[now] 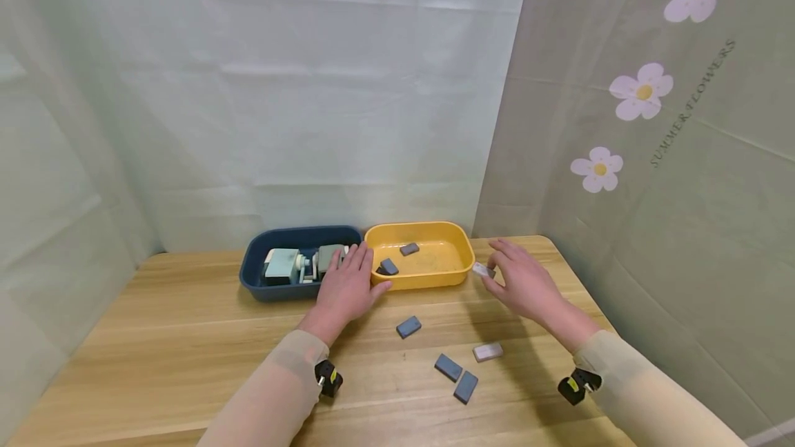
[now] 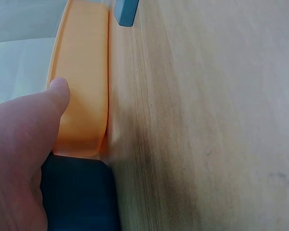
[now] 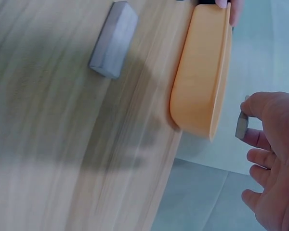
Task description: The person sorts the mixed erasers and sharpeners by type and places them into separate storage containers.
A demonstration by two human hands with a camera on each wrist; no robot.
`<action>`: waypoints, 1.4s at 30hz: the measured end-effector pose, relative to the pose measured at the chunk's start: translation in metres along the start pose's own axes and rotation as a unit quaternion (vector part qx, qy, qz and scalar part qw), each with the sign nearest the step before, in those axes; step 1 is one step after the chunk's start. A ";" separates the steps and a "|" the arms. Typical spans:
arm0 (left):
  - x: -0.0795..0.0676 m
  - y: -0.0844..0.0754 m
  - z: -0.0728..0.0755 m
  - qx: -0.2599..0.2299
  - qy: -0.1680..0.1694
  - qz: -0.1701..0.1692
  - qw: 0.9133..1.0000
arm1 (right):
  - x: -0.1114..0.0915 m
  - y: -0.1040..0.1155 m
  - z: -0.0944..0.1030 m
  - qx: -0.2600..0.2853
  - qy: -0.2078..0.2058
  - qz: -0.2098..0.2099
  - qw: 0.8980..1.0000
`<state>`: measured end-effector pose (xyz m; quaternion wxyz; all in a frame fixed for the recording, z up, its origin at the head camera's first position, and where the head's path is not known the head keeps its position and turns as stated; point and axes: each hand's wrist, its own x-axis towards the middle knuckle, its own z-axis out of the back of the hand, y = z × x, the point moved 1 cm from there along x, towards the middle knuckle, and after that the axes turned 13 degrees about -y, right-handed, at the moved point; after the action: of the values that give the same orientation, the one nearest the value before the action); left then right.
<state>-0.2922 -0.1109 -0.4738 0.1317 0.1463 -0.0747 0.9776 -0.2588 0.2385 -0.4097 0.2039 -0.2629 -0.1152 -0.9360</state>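
My right hand (image 1: 524, 281) pinches a small light grey block (image 1: 483, 270) between thumb and fingers, just off the right end of the yellow tray (image 1: 428, 282). In the right wrist view the pinched block (image 3: 242, 125) shows edge-on at the fingertips. My left hand (image 1: 349, 285) lies with straight fingers over the place where the yellow tray and the navy tray (image 1: 263, 292) meet. Its thumb (image 2: 60, 91) touches the yellow tray's front wall in the left wrist view. Inside the yellow tray lie several dark grey blocks (image 1: 409, 249).
On the wooden table (image 1: 186, 350) in front of the trays lie dark blocks (image 1: 408, 326) and one light grey block (image 1: 488, 352). The navy tray holds pale green and grey box-shaped items (image 1: 282, 266). Curtains (image 1: 310, 88) hang behind and at both sides.
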 end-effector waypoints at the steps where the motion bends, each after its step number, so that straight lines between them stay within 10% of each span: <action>1: 0.000 0.000 0.000 0.000 0.002 0.001 1.000 | 0.002 0.001 -0.001 0.000 -0.001 0.001 1.000; 42: 0.000 0.001 -0.001 -0.003 -0.002 0.004 1.000 | 0.069 0.017 -0.057 0.002 0.080 -0.010 0.997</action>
<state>-0.2922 -0.1115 -0.4749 0.1277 0.1477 -0.0788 0.9776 -0.3298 0.1830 -0.4182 0.2032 -0.1861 -0.1028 -0.9558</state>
